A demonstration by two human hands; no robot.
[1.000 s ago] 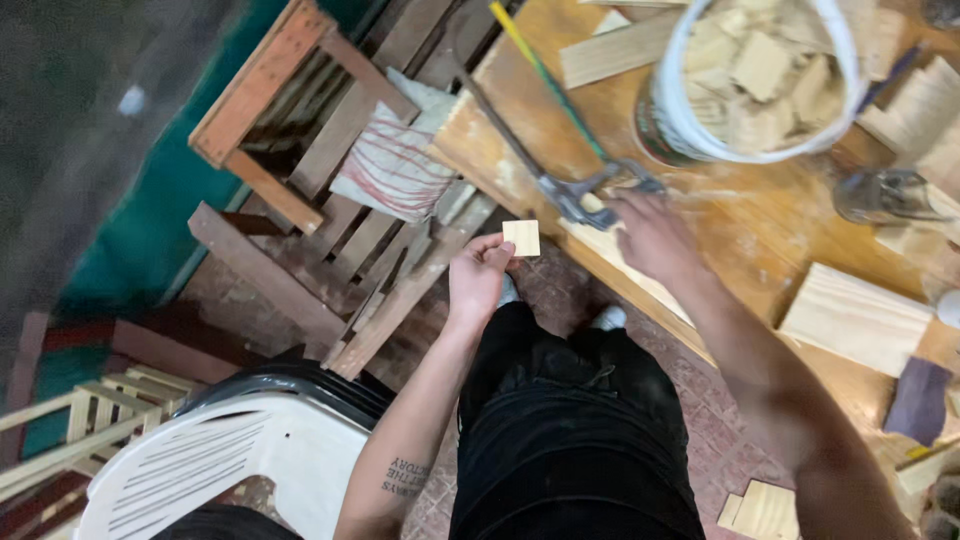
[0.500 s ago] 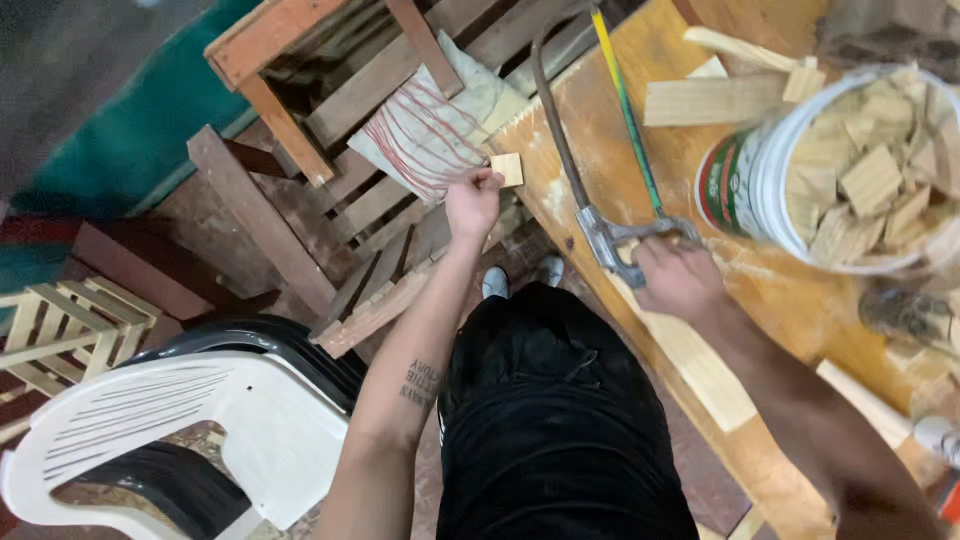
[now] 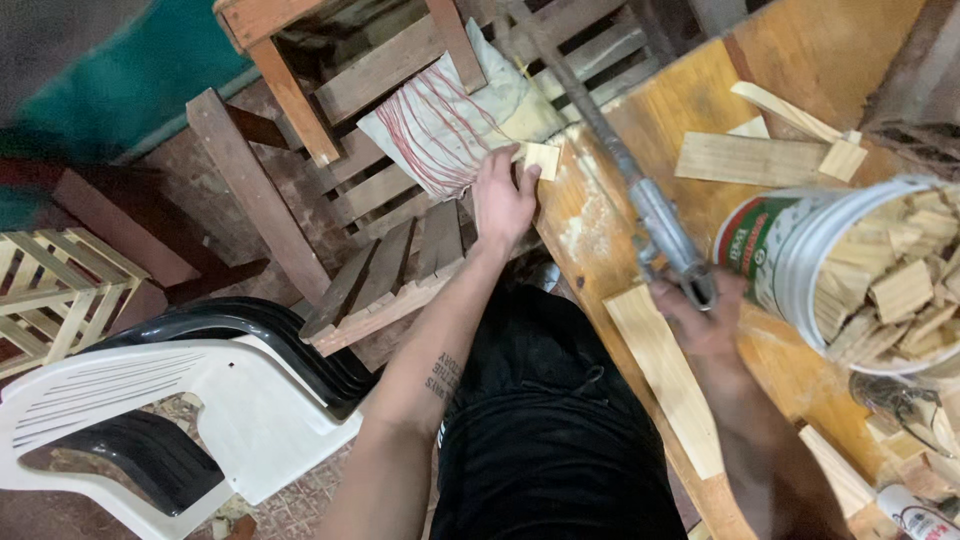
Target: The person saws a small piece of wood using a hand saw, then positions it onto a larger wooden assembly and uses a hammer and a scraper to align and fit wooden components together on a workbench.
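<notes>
- Cluttered workshop, sawdust on the yellow workbench (image 3: 800,60).
- Left hand (image 3: 503,200) pinches a small wood block (image 3: 542,159) at the bench's ten-o'clock corner.
- Right hand (image 3: 705,320), fingers wrapped tight, grips the hacksaw (image 3: 640,195).
- Bucket (image 3: 800,255) at three o'clock already brims with offcuts; strips remain uncut.

The cloth (image 3: 440,120) is cream with thin red lines; the bucket (image 3: 800,250) is white; the workbench (image 3: 800,60) is orange-yellow.

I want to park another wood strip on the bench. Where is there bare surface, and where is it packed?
Bare bench top lies above the flat board, toward the far edge. A dusty bare patch sits between the left hand with its small wood block and the saw. It is crowded around the bucket of offcuts and the right hand.
</notes>
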